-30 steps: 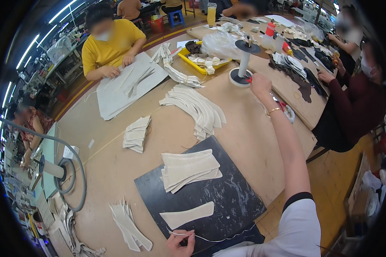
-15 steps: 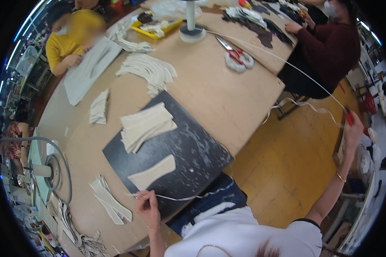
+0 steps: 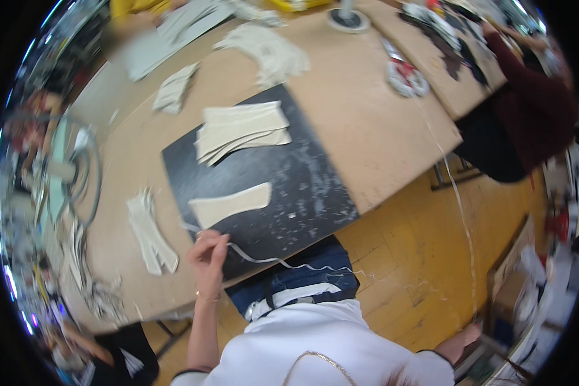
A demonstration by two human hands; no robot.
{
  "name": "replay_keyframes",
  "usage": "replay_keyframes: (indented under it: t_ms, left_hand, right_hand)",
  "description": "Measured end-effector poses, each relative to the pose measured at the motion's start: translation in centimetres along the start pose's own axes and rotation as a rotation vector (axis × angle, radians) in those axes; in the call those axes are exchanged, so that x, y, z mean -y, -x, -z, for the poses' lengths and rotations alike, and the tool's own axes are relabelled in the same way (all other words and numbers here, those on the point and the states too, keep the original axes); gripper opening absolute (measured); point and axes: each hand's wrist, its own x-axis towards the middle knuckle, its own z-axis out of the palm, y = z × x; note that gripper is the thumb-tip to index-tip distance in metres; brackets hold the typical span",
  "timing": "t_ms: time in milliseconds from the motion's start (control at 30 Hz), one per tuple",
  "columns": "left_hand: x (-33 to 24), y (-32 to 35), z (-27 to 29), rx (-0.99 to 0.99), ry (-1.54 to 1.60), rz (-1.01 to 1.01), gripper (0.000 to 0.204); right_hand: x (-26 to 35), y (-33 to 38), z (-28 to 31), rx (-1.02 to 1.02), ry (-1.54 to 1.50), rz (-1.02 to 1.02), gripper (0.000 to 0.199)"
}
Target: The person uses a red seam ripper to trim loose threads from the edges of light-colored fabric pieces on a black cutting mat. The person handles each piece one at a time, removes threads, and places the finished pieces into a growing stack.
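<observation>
My left hand (image 3: 209, 249) is closed in a pinch on a narrow white tape (image 3: 264, 260) at the near edge of a black board. The tape's short end sticks out beside the fingers; its long part waves off to the right across my lap. Just beyond the hand lies one cream, waisted fabric piece (image 3: 231, 204). Far out at the lower right, my right hand (image 3: 471, 333) is blurred, its fingers closed where a long white strand (image 3: 458, 199) comes down to it. Whether it holds anything else I cannot make out.
Stacked cream pieces (image 3: 244, 128) lie on the black board (image 3: 302, 174). More piles (image 3: 149, 235) surround it on the brown table (image 3: 367, 154). Scissors with wrapped handles (image 3: 405, 78) lie at the far right, near a spool stand (image 3: 349, 20). Co-workers sit across the table.
My right hand has swung down and nearer, drawing the strand along; the red-handled tool seen in it no longer shows. The view has shifted; my left hand keeps its pinch.
</observation>
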Motion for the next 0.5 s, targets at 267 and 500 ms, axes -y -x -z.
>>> replay_keyframes:
  t_ms: [267, 500]
  left_hand:
    - [-3.2, 1.8, -3.6, 0.073, 0.125, 0.241, 0.009]
    - [-3.8, 2.8, -4.8, -0.038, 0.025, 0.085, 0.016]
  right_hand:
    - [29.4, 25.7, 2.9, 0.491, -0.891, 1.022, 0.025]
    - [36.4, 51.9, 24.8, 1.583, -0.961, 1.959, 0.023]
